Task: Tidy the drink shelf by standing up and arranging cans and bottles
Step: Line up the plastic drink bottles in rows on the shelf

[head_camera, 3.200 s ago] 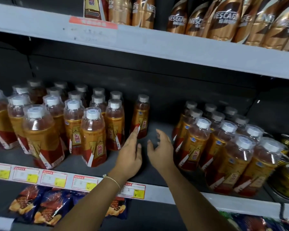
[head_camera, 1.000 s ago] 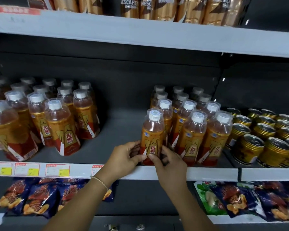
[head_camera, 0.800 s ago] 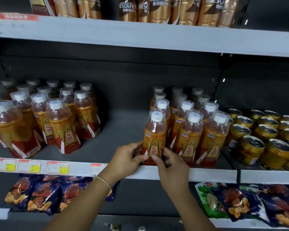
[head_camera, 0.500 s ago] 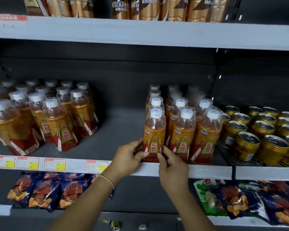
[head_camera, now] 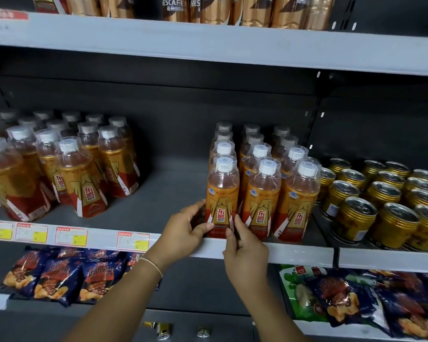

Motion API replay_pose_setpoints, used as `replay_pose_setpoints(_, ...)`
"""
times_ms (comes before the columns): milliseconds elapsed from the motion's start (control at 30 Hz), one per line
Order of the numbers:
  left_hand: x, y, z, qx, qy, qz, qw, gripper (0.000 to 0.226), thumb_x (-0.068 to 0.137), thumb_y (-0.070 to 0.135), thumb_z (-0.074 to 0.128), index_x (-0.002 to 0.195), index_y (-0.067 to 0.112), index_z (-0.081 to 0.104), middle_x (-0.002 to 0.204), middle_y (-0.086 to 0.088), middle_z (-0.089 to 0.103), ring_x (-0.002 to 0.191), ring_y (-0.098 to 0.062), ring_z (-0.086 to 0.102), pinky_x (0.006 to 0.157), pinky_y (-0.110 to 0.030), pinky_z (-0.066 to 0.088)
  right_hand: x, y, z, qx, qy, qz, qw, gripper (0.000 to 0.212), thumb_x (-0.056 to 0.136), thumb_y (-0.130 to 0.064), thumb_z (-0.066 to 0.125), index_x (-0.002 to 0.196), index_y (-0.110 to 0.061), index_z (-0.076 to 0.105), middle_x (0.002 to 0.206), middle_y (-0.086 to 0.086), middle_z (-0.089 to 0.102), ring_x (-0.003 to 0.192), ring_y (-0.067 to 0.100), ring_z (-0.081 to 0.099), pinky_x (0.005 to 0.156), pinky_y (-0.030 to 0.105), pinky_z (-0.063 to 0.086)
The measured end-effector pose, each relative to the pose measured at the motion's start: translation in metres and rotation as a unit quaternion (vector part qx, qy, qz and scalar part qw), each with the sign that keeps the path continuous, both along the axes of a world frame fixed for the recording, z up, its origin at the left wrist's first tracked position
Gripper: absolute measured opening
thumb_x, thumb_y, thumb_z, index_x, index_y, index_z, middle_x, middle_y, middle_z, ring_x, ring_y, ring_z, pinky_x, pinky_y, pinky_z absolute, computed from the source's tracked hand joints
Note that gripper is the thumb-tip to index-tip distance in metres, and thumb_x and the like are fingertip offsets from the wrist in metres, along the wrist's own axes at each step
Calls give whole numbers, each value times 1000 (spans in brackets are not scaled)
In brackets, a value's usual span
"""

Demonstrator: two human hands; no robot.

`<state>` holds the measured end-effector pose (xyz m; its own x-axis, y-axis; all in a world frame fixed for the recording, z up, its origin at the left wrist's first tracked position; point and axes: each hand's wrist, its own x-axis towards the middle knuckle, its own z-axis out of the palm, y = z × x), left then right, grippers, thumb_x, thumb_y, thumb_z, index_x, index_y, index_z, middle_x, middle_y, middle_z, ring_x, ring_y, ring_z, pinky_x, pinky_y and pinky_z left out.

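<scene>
Fingers [head_camera: 236, 224] of both hands gripping front bottle [head_camera: 222, 196]

clear glossy plastic bottles [head_camera: 222, 193], shiny ribbed gold metal cans [head_camera: 353, 215], matt grey shelf [head_camera: 166, 193], glossy foil snack bags [head_camera: 59, 280].

A shop: stocked shelves [head_camera: 232, 48] with price tags [head_camera: 71, 236].

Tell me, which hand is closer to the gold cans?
Right. The right hand pinches the front bottle on the side toward the gold cans; the left hand holds its far side.
</scene>
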<state>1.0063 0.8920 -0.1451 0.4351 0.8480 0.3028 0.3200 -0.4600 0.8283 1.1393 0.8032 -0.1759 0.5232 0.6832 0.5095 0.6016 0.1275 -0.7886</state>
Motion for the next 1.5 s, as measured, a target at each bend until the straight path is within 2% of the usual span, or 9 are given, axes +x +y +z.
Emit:
replay_pose_setpoints(133, 0, 0, 0, 16, 4, 13, 1000, 57, 90, 16, 68, 143, 21, 48, 132, 9, 61, 121, -1, 55, 107, -21, 41, 1, 2, 0, -15, 3, 11, 1000, 41, 97, -14, 64, 138, -15, 61, 117, 3, 75, 93, 20, 74, 86, 36, 59)
replay_pose_setpoints(467, -2, 1, -1, 12, 3, -1, 1000, 57, 90, 16, 68, 143, 22, 48, 129, 15, 61, 116, 10, 54, 98, -6, 38, 1, 2, -3, -5, -6, 9, 1000, 40, 96, -14, 65, 136, -13, 62, 98, 11, 78, 88, 24, 75, 82, 35, 60)
replay_pose_setpoints(633, -4, 2, 1, 15, 5, -16, 1000, 58, 91, 16, 67, 145, 19, 46, 136, 7, 59, 124, -1, 53, 108, -22, 40, -10, -4, 2, 69, 1, -9, 998, 32, 92, 1, 66, 122, -5, 69, 96, 15, 74, 80, 15, 71, 73, 7, 48)
replay_pose_setpoints(800, -23, 7, 6, -2, -17, 23, 1000, 47, 98, 8, 53, 144, 10, 43, 136, -3, 58, 128, -9, 51, 106, -12, 35, -32, -10, 17, 154, 26, 30, 987, 26, 86, -4, 62, 108, -18, 63, 88, 9, 60, 67, 12, 58, 66, 17, 49)
replay_pose_setpoints(900, -47, 16, 17, 22, -74, 90, 993, 35, 101, 7, 44, 135, 10, 53, 123, -3, 65, 120, -16, 59, 107, -22, 40, -51, -1, 27, 155, 21, 63, 986, 24, 86, -5, 61, 109, -13, 65, 85, 7, 60, 67, 19, 59, 65, 25, 52)
replay_pose_setpoints(1033, -85, 25, 35, 66, -132, 133, 980, 32, 100, 3, 43, 128, 9, 57, 112, -4, 67, 110, -15, 63, 103, -36, 48, -83, 20, 40, 144, 5, 102, 984, 27, 88, -7, 60, 113, -16, 64, 80, 6, 61, 68, 16, 59, 70, 16, 48)
replay_pose_setpoints(1233, -153, 38, 46, 232, -96, 253, 934, 29, 93, 12, 47, 116, 5, 64, 108, 1, 63, 100, -2, 53, 91, -9, 39, -142, 63, 44, 108, -30, 148, 983, 32, 90, 0, 66, 119, -12, 65, 79, -1, 57, 55, 7, 52, 58, 16, 45)
replay_pose_setpoints(1433, -215, 56, 37, 213, -109, 305, 922, 22, 94, 14, 47, 113, 7, 56, 105, -1, 54, 98, -11, 52, 86, -20, 40, -191, 113, 39, -24, -51, 189, 980, 42, 91, -13, 71, 132, -15, 62, 104, -15, 60, 89, -1, 61, 79, 3, 44)
replay_pose_setpoints(1500, -228, 61, 32, 181, -97, 313, 927, 23, 94, 6, 49, 117, 8, 55, 109, -2, 54, 102, -12, 52, 90, -18, 38, -202, 130, 37, -97, -41, 215, 971, 54, 91, -20, 73, 141, -19, 54, 124, -9, 61, 106, 0, 58, 93, 16, 50)
